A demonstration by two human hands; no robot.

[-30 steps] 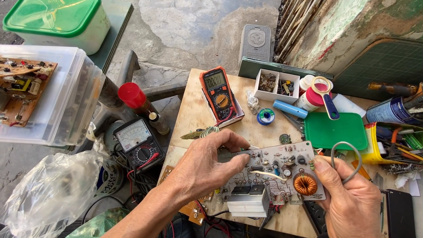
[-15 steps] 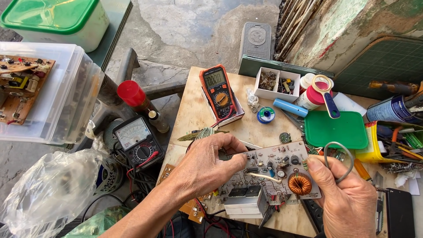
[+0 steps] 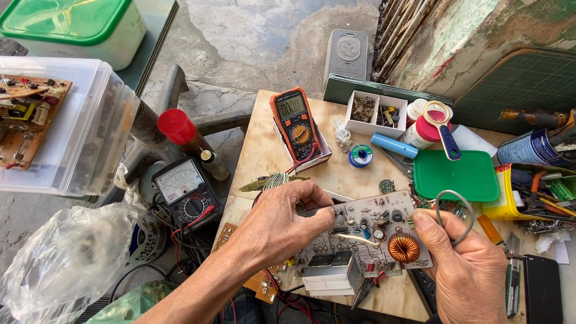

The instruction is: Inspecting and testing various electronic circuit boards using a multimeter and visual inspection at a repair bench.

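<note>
The left hand [image 3: 282,225] has its fingers [image 3: 312,201] curled closed around the upper left edge of a pale grey circuit board [image 3: 366,231], a flat rectangle studded with small cylindrical capacitors and square black parts. The right hand [image 3: 465,273] pinches the board's right edge with its fingers [image 3: 427,231] closed, and a thin loop of grey wire [image 3: 459,213] arcs above the thumb. Just left of that thumb sits a round copper-wound coil [image 3: 403,248], glossy and ribbed. The board is held tilted just above the pale plywood desk [image 3: 258,156]. Beyond the left fingers lies an orange-cased digital multimeter [image 3: 295,123]; beyond the right fingers lies a smooth green plastic lid [image 3: 459,175].
</note>
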